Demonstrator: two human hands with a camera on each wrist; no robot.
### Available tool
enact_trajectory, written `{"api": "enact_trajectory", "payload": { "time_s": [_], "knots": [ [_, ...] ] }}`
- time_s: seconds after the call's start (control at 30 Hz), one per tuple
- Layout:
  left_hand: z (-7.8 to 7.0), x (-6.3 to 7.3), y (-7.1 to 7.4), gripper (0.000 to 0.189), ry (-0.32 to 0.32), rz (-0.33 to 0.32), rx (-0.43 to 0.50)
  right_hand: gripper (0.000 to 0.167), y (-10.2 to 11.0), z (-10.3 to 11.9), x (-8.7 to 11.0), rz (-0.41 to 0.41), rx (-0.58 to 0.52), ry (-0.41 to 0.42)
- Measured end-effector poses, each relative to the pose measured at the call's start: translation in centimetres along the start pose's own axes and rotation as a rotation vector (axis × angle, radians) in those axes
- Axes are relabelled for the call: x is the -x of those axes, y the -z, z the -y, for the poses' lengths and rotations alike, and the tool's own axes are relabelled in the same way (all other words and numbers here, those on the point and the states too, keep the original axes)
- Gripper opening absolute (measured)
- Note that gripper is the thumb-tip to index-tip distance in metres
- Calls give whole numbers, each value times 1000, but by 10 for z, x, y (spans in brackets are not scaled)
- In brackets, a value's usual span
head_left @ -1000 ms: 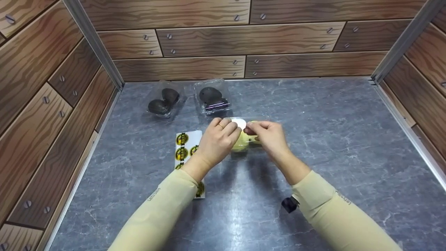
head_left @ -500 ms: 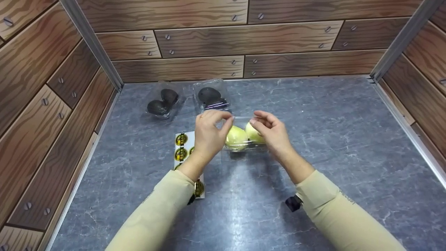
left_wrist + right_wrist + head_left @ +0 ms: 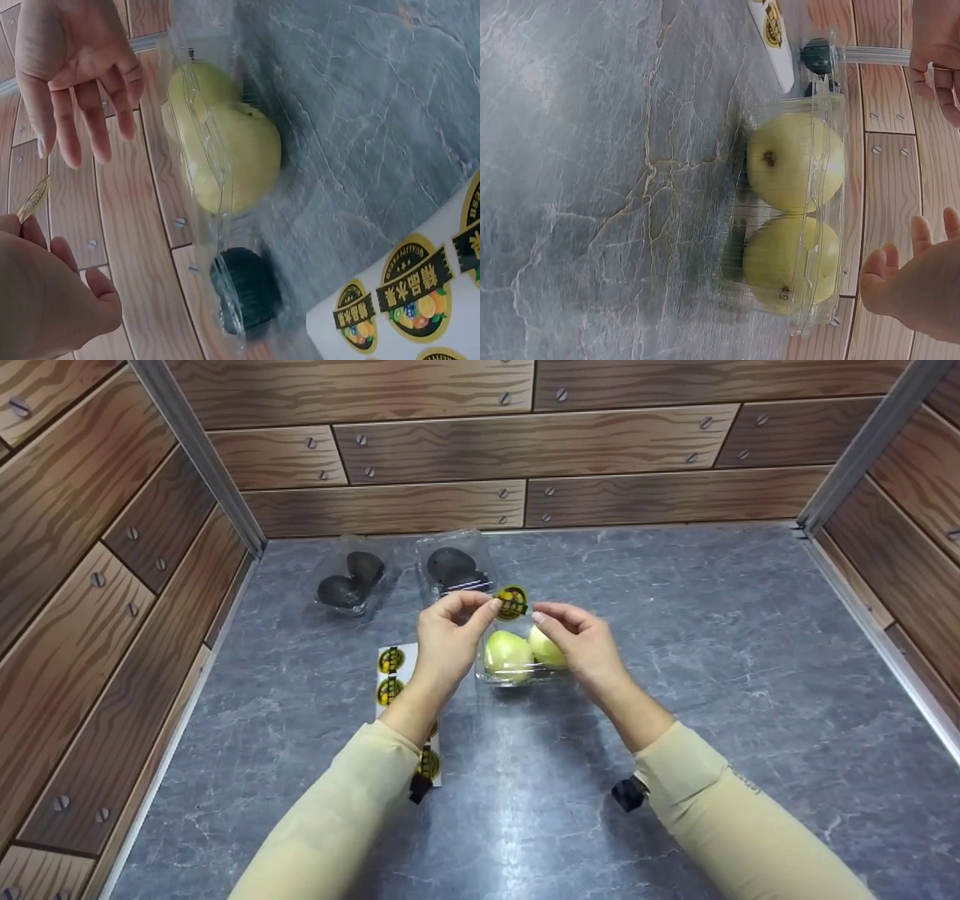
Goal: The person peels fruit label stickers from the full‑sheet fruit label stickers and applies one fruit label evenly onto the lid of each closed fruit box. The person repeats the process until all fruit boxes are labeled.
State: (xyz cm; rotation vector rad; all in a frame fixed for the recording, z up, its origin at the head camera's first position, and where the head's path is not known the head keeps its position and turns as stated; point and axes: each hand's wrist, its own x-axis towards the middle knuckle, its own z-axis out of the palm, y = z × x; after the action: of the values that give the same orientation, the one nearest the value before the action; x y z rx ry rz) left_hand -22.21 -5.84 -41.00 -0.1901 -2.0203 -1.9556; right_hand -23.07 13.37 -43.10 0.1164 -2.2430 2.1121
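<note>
My left hand (image 3: pixel 448 641) pinches a round black-and-yellow sticker (image 3: pixel 513 603) between thumb and forefinger, its printed face toward the head camera. Close to the sticker's right edge is my right hand (image 3: pixel 589 649), fingers relaxed; in the left wrist view the right hand (image 3: pixel 82 82) hangs apart from the sticker (image 3: pixel 34 199). Below both hands stands a clear plastic clamshell box (image 3: pixel 510 682) with two round, pale yellow-green fruits (image 3: pixel 795 161) side by side inside. In the head view the right hand partly covers one fruit.
A white sheet of stickers (image 3: pixel 391 664) lies left of the box, partly under the left forearm. Two clear boxes with dark, egg-shaped fruits, one left (image 3: pixel 341 591) and one right (image 3: pixel 451 564), stand further back. Wood-patterned walls (image 3: pixel 420 502) enclose the grey marbled table (image 3: pixel 712 622).
A second ago both hands were at the sticker, its white back showing. The right hand has let go, the left hand has moved left and the sticker has turned its printed face up.
</note>
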Motion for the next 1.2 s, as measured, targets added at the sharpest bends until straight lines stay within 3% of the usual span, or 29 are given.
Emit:
{"api": "enact_trajectory", "payload": {
  "time_s": [0.13,0.27,0.4,0.57,0.73,0.93,1.2],
  "knots": [
    [3,1,-4,10,14,17,31,27,-1,-1,0,-20,-5,0],
    [7,3,-6,9,10,36,-7,19,-2,-1,0,-52,-27,2],
    [10,4,-6,9,-57,41,-186,14,-1,-1,0,-71,-17,40],
    [15,5,-5,11,-218,10,-461,13,2,-3,1,-81,65,115],
    [21,6,-7,14,-310,-14,-543,13,3,-8,1,-104,181,234],
    [26,8,-14,15,-269,-10,-569,13,3,-12,2,-165,331,344],
    [33,9,-19,20,-227,-5,-583,13,3,-17,1,-162,315,300]
  ]
}}
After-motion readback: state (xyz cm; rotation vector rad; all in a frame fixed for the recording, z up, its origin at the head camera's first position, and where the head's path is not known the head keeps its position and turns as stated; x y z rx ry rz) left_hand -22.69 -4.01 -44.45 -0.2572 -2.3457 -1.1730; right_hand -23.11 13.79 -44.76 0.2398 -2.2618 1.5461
